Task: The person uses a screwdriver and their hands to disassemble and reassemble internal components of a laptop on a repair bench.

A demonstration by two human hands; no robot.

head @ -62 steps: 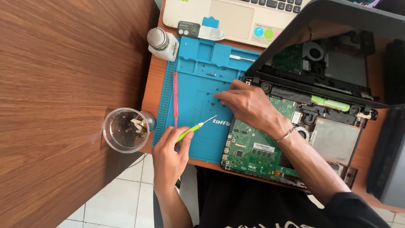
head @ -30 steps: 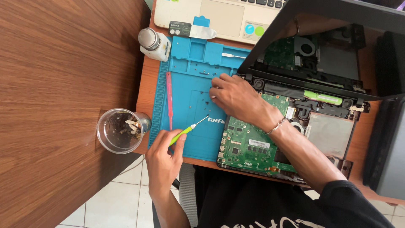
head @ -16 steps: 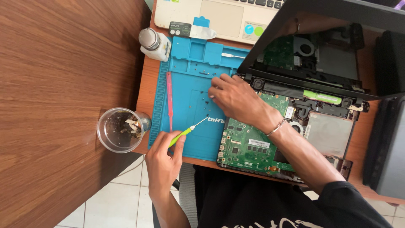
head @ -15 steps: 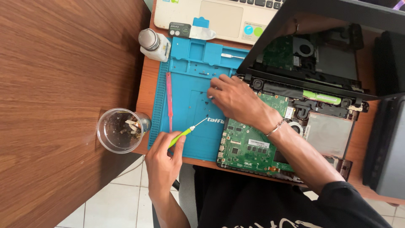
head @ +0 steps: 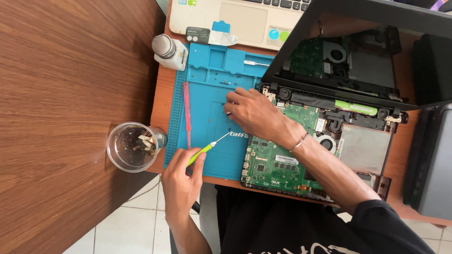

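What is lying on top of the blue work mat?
On the blue work mat lie a red pry tool and a few tiny screws. The right hand rests there too, and the green screwdriver reaches over it. Whatever is beneath that hand is hidden.

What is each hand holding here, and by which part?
The left hand grips a slim green-handled screwdriver by its green handle. The right hand rests fingertips on the blue rubber work mat; whether it pinches anything cannot be told.
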